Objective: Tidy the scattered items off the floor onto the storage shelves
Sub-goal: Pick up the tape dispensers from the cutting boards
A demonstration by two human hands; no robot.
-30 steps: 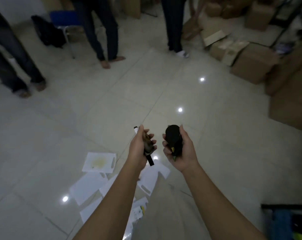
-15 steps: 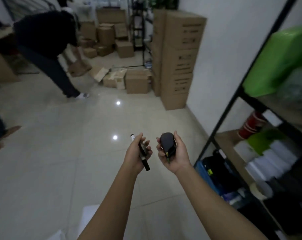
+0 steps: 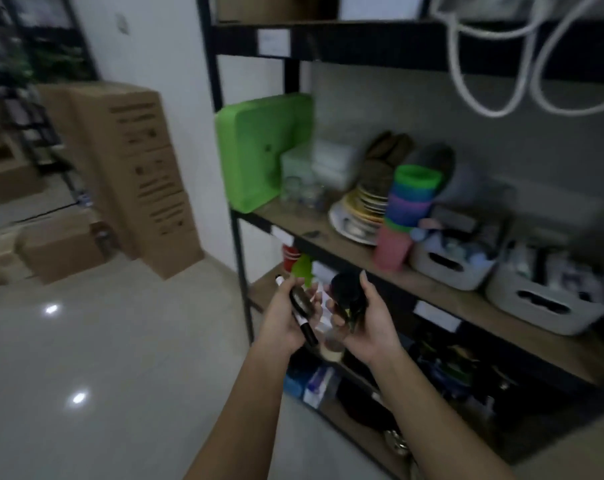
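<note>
The left hand (image 3: pixel 286 317) curls its fingers round a black marker (image 3: pixel 302 308), long axis slanting up and away toward the storage shelf (image 3: pixel 442 285). The right hand (image 3: pixel 366 323), nearer that shelf, cups a dark rounded object (image 3: pixel 345 291) I cannot identify. Bare board lies ahead, left of the plate stack (image 3: pixel 363 209)

Two bare forearms, no sleeves in view. Left hand (image 3: pixel 282 318) and right hand (image 3: pixel 371 327) ungloved. No rings or watch seen.
</note>
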